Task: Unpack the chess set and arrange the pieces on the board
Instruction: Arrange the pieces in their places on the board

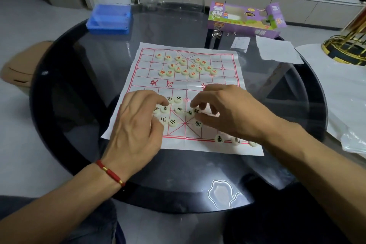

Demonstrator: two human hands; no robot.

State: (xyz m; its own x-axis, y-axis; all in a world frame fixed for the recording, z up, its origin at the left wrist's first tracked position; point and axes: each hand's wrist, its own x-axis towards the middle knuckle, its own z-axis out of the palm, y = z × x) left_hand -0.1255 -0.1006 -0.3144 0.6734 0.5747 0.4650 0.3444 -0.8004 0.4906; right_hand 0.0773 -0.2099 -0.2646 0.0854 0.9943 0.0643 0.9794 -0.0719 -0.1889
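Left hand [136, 123] fingers curled down onto black-marked pieces [179, 109] on near half of board sheet [227, 61]; firm grip not clear. Right hand [223, 109] fingertips bent over same cluster, pinch uncertain. Red-marked pieces [185, 65] bunched on far half. Purple box [243, 19] beyond board sheet on glass worktop [178, 174].

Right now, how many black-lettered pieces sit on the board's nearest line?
3, all on the near line of the board, right of centre: leftmost piece, middle piece, rightmost piece partly under the right forearm, which may hide more.
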